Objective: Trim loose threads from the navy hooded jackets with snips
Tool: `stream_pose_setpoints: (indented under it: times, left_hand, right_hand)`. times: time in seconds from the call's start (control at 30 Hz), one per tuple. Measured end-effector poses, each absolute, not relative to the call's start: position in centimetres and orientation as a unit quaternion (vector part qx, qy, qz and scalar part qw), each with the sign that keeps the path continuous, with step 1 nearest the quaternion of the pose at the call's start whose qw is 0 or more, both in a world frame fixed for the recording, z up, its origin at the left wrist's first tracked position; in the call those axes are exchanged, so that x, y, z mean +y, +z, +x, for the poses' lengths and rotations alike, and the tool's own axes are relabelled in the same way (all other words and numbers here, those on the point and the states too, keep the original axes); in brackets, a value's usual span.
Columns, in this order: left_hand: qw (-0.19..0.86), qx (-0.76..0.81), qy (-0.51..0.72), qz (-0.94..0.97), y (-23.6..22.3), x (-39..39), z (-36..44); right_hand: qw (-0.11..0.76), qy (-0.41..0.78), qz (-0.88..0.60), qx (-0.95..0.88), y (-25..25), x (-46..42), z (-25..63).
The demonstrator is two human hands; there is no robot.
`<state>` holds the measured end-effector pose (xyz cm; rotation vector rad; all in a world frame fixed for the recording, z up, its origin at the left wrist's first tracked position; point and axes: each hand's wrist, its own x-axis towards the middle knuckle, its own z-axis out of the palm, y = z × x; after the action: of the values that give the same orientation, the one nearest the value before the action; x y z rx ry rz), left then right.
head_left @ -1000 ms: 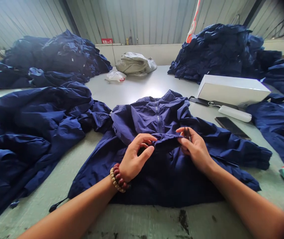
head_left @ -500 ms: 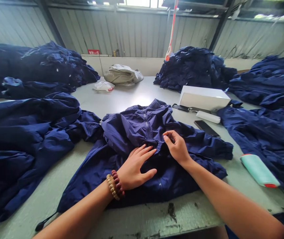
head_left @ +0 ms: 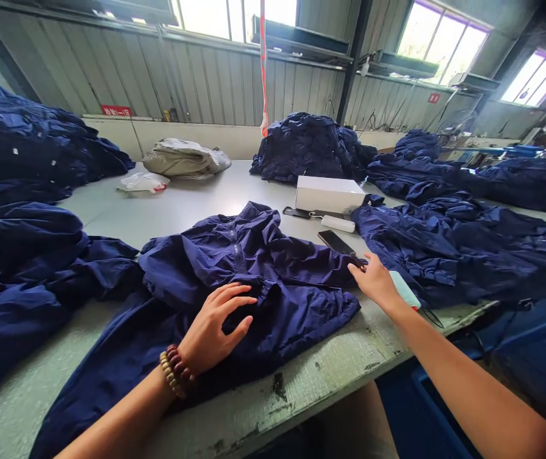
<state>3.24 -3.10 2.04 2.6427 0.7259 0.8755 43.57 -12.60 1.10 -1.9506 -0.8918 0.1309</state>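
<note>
A navy blue jacket (head_left: 215, 255) with a front zipper lies crumpled on the table before me, its collar pointing away. My left hand (head_left: 218, 325), with bead bracelets on the wrist, rests on the middle of it, fingers spread and thumb apart, beside a gathered cuff (head_left: 267, 291). Over at the jacket's right side, my right hand (head_left: 375, 280) has its fingers pinched at the end of the outstretched sleeve (head_left: 323, 261). Something small and dark shows between those fingers, too hidden to name. Just beyond lies a black phone (head_left: 336, 242).
A pale green thread spool (head_left: 404, 290) is partly behind my right wrist. Beyond the phone are a white power bank (head_left: 338, 223) and a white box (head_left: 329, 192). Navy garments (head_left: 445, 242) lie at right, others (head_left: 24, 274) at left. The worktable's edge (head_left: 330, 401) runs close to me.
My view has turned to the right. My right hand has moved right, from the jacket's middle to the sleeve end. The left hand stays on the jacket.
</note>
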Motion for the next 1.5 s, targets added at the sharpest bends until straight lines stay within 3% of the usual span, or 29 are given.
stream_pose_setpoints:
  times: [0.3, 0.47, 0.63, 0.77, 1.0, 1.27, 1.5]
  left_hand:
    - [0.151, 0.218, 0.409, 0.873, 2.4, -3.7, 3.4]
    - [0.329, 0.261, 0.400, 0.815, 2.0, -4.3, 2.9]
    - [0.516, 0.246, 0.462, 0.678, 1.3, -4.6, 2.8]
    - [0.611, 0.259, 0.484, 0.570, 0.8, -4.2, 2.9]
    - [0.683, 0.315, 0.463, 0.469, 0.2, -3.2, 2.9]
    - [0.706, 0.370, 0.421, 0.433, 0.4, -3.2, 3.0]
    - [0.684, 0.392, 0.430, 0.441, 0.6, -3.5, 3.1]
  right_hand:
    - [0.543, 0.135, -0.735, -0.384, 1.1, -13.9, 40.4]
    - [0.574, 0.150, -0.600, -0.537, 5.1, -13.3, 32.3]
    - [0.470, 0.268, -0.511, -0.668, 7.4, -11.6, 23.4]
    - [0.432, 0.292, -0.491, -0.698, 7.2, -9.7, 19.9]
    - [0.392, 0.397, -0.438, -0.705, 7.6, -9.1, 18.5]
    - [0.557, 0.164, -0.542, -0.608, 6.6, -6.3, 23.2]
    - [0.469, 0.312, -0.517, -0.645, -0.8, -4.6, 23.0]
